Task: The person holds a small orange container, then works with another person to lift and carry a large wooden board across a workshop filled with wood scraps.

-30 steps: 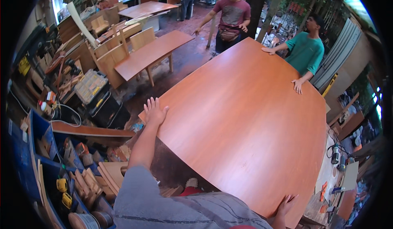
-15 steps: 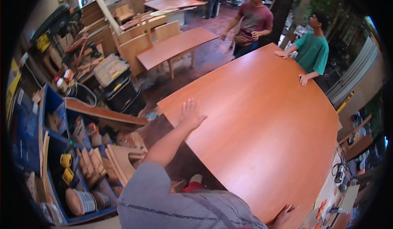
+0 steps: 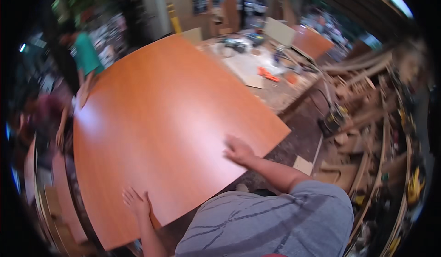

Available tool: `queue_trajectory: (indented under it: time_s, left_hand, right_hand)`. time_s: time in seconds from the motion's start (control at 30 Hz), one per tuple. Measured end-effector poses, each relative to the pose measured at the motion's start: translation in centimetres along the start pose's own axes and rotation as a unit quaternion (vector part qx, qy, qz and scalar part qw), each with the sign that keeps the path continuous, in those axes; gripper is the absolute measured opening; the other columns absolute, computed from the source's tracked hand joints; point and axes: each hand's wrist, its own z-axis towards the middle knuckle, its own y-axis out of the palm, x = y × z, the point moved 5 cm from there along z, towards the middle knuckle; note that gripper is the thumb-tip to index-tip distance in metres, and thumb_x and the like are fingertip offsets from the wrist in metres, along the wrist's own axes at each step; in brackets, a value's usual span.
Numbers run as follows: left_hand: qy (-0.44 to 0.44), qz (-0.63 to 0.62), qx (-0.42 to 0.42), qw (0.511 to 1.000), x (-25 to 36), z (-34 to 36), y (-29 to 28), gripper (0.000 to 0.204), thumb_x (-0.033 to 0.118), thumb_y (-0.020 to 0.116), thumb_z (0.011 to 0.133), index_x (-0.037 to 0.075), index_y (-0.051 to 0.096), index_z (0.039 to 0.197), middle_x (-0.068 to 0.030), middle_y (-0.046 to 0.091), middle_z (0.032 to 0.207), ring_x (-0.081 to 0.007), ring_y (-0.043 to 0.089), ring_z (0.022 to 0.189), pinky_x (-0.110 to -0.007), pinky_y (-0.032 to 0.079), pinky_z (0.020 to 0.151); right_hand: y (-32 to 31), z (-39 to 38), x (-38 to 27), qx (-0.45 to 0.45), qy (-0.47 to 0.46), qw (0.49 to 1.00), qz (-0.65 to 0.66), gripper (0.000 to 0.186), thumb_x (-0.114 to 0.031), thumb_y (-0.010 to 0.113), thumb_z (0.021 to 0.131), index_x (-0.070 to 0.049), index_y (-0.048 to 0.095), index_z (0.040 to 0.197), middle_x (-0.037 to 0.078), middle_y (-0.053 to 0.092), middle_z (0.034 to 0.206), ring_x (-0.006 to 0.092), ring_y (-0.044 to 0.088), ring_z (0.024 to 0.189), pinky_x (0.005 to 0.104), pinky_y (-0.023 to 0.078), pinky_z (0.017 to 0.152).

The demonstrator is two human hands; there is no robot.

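A large glossy orange-brown wooden panel (image 3: 165, 96) fills the middle of the view. My left hand (image 3: 138, 204) rests on it near its lower-left edge, with fingers stretched out and thumb apart. Higher and to the right, my right hand (image 3: 236, 149) lies on the panel close to its near edge, slightly blurred, with fingers apart. Neither hand grips anything. At the panel's far left, a co-worker in teal (image 3: 89, 55) has a hand (image 3: 84, 96) on it. Another person in maroon (image 3: 46, 108) stands beside them, bent a little and blurred.
A cluttered workbench (image 3: 248, 80) behind the panel holds tools, boards and an orange tool (image 3: 268, 74). Wood offcuts (image 3: 358, 119) and yellow power tools (image 3: 415, 186) crowd the right. Long boards (image 3: 64, 192) lie at the left. A pale post (image 3: 154, 9) stands at the back.
My view has swung to the right, bringing the workbench and offcut pile into sight. My right hand has moved up onto the panel's middle near edge. The co-workers now appear at the left.
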Motion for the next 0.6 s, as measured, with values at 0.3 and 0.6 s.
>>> queue_trajectory:
  time_s: [0.3,0.6]
  left_hand:
    - [0.161,-0.035,-0.076,0.983,23.7,-4.8,0.8,0.082,0.052,0.053,0.089,0.002,0.026,0.148,-0.0265,0.016,0.154,-0.0407,0.010,0.144,-0.052,0.006,0.116]
    - [0.369,-0.207,-0.076,0.903,39.5,-11.7,2.2,0.076,0.047,0.061,0.086,0.002,0.036,0.142,-0.0271,0.031,0.147,-0.0399,0.026,0.139,-0.051,0.020,0.114]
  right_hand:
    - [-3.6,-2.7,4.3,0.033,-0.071,0.987,0.138,0.071,-0.036,0.057,0.091,-0.007,0.026,0.148,0.021,0.034,0.148,0.0369,0.034,0.136,0.0418,0.029,0.113]
    - [-10.3,1.4,16.3,0.175,-0.019,0.984,-0.001,0.040,-0.015,0.057,0.085,-0.001,0.047,0.121,0.014,0.050,0.100,0.0279,0.049,0.090,0.0417,0.043,0.084]
